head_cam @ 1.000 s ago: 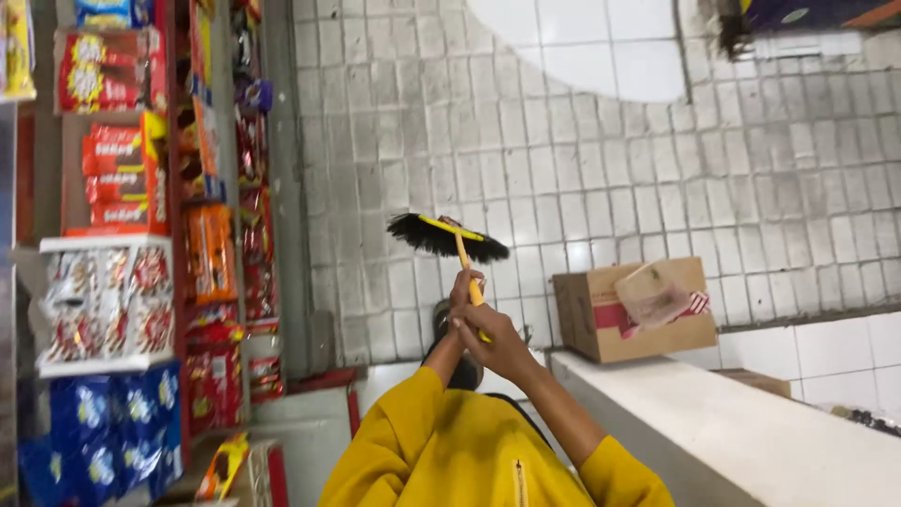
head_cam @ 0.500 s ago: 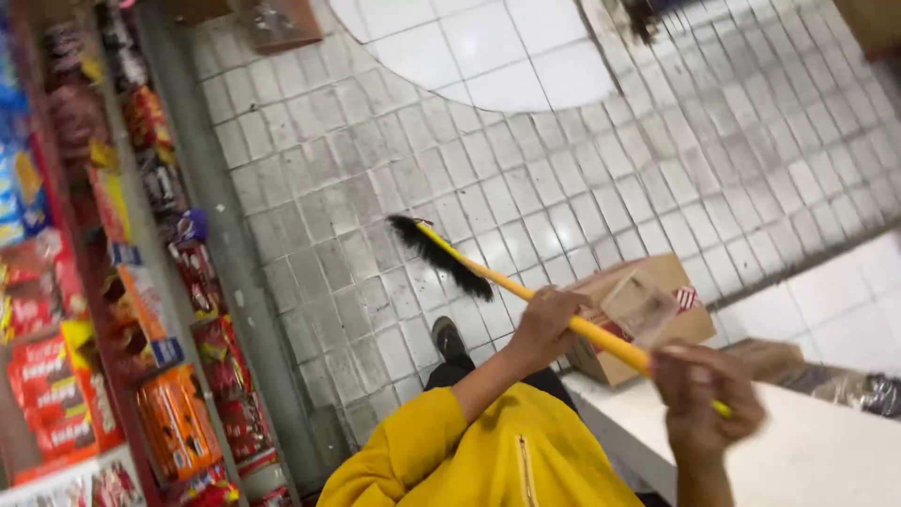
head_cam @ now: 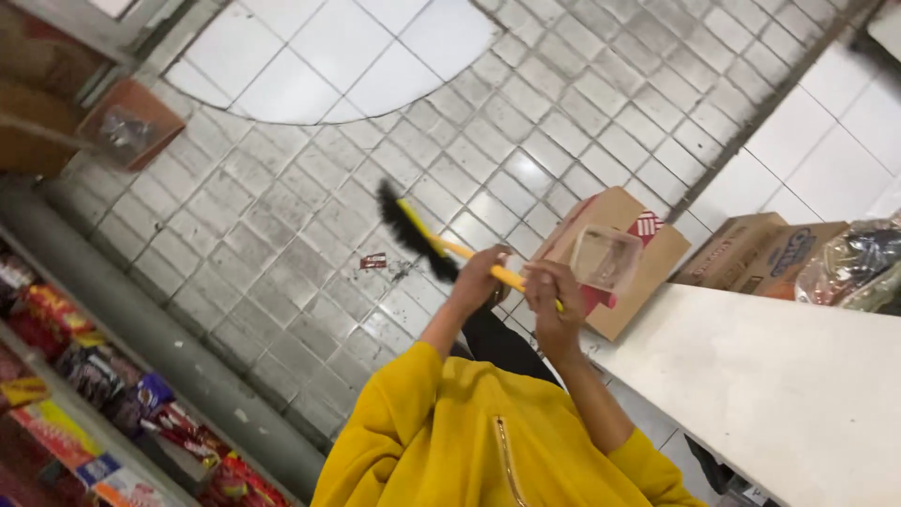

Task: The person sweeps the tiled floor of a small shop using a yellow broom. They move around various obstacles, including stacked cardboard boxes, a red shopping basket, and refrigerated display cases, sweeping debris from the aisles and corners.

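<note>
Left hand and right hand are both gripping the broom; bristles are nearing litter—short, low strokes advisable.

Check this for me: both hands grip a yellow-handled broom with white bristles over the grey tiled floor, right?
Not quite. The bristles are black, not white, as the head view shows. The rest holds: the left hand and right hand both grip the yellow-handled broom over the grey tiled floor.
</note>
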